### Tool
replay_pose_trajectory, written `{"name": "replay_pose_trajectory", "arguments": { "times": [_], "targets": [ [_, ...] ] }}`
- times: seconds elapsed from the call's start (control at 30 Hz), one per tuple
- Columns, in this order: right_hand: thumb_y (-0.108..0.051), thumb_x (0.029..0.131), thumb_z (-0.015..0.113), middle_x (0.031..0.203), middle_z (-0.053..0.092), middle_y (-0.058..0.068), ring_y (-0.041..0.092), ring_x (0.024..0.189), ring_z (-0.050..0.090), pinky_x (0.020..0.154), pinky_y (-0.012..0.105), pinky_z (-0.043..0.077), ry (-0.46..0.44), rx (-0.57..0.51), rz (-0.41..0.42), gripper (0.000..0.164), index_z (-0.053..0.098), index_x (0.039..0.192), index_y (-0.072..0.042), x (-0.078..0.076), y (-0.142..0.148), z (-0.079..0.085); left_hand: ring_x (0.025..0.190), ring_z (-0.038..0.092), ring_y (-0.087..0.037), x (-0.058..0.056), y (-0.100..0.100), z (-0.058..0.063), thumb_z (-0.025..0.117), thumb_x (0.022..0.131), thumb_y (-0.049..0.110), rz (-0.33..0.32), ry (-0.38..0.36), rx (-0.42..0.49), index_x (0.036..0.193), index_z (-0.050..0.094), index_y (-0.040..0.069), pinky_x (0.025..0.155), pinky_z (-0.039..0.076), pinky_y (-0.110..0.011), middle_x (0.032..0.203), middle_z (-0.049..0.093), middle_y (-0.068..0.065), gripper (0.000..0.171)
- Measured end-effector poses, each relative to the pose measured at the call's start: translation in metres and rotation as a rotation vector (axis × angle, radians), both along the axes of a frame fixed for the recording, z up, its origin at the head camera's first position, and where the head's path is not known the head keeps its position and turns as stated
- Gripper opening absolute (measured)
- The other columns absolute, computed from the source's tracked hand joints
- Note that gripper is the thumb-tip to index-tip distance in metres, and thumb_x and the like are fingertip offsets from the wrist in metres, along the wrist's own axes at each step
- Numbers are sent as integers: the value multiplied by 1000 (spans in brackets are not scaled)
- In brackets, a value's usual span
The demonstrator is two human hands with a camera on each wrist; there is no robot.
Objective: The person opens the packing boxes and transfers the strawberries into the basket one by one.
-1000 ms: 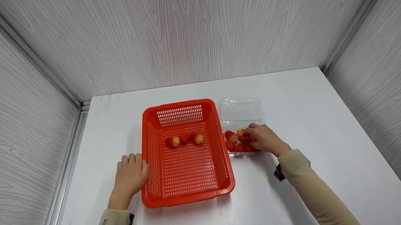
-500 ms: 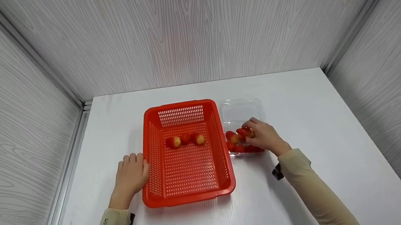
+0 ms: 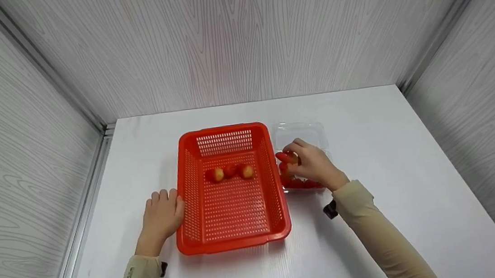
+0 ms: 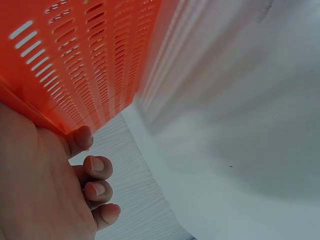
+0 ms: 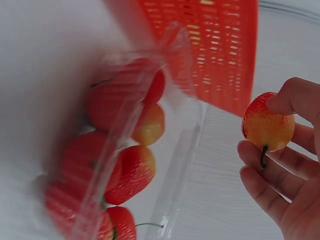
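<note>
My left hand [image 3: 160,215] holds the left rim of a red plastic basket [image 3: 239,244], thumb at the rim and the other fingers bent outside the wall. In the left wrist view those fingertips [image 4: 100,189] hang just beyond the slotted wall. My right hand [image 3: 311,162] pinches a small red-and-yellow apple [image 5: 269,122] with a dark stem, raised above an open clear plastic box [image 3: 300,134]. Several more apples [image 5: 131,175] lie in that box. A row of 3 similar apples [image 3: 230,171] rests inside the basket.
The white table [image 3: 363,118] has grey wood-patterned panels [image 3: 229,41] at its back and sides. The clear box stands against the basket's right side, its lid folded back away from me.
My right hand has lifted an apple out of the box's contents and moved left and away from me, closer to the basket's right rim. My left hand has stayed in place.
</note>
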State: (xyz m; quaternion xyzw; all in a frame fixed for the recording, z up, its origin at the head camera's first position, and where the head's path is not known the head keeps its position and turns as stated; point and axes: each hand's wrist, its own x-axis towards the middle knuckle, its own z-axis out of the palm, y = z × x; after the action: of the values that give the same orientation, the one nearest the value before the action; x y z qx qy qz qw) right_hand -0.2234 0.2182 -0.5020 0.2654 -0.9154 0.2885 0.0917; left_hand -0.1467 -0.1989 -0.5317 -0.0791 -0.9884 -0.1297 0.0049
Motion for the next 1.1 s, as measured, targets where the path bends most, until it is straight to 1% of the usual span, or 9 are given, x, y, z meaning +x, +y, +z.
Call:
{"name": "replay_pose_trajectory", "arguments": {
  "times": [0.1,0.23,0.47,0.6,0.73,0.93,1.1],
  "targets": [
    [-10,78,71,97,59,3,19,73,56,63,34,49,7,-2,14,30,67,108,-9,-2,-9,8,81,39,-33,0,0,-1,38,103,24,-2,14,6,95,48,3,71,33,-46,85,43,-14,24],
    [-9,80,69,97,58,3,21,73,56,63,33,48,-7,-32,46,30,67,109,-8,-4,-21,18,79,38,-32,0,0,-1,38,103,24,6,21,10,94,48,3,70,32,-45,84,42,-14,24],
    [-7,81,70,97,58,6,19,79,53,68,32,48,-59,-115,108,30,67,111,-4,-3,-47,32,83,38,-33,-1,-2,-2,36,103,26,6,-1,19,97,48,3,72,32,-46,87,42,-14,27],
    [-7,81,71,101,59,7,19,83,53,72,32,48,-89,-135,125,32,67,113,-1,-4,-65,37,83,38,-33,0,-2,0,36,103,25,10,-3,15,98,48,2,73,32,-47,87,42,-15,26],
    [-7,81,72,102,59,8,19,84,53,72,31,47,-116,-142,140,34,68,114,-1,-6,-81,39,84,38,-33,0,-2,1,36,103,26,14,-10,8,99,48,2,74,32,-47,88,42,-15,27],
    [-11,81,72,106,59,6,18,87,53,73,31,48,-129,-124,168,35,67,114,-3,-6,-103,36,85,38,-33,1,-1,0,36,103,26,17,-20,8,101,48,2,74,32,-47,89,41,-15,27],
    [-13,81,72,107,60,4,17,90,54,76,31,48,-186,-106,139,34,68,114,-6,-5,-117,27,85,39,-33,2,1,2,38,103,26,20,-16,1,102,49,1,74,32,-47,89,43,-15,27]
  ]
}}
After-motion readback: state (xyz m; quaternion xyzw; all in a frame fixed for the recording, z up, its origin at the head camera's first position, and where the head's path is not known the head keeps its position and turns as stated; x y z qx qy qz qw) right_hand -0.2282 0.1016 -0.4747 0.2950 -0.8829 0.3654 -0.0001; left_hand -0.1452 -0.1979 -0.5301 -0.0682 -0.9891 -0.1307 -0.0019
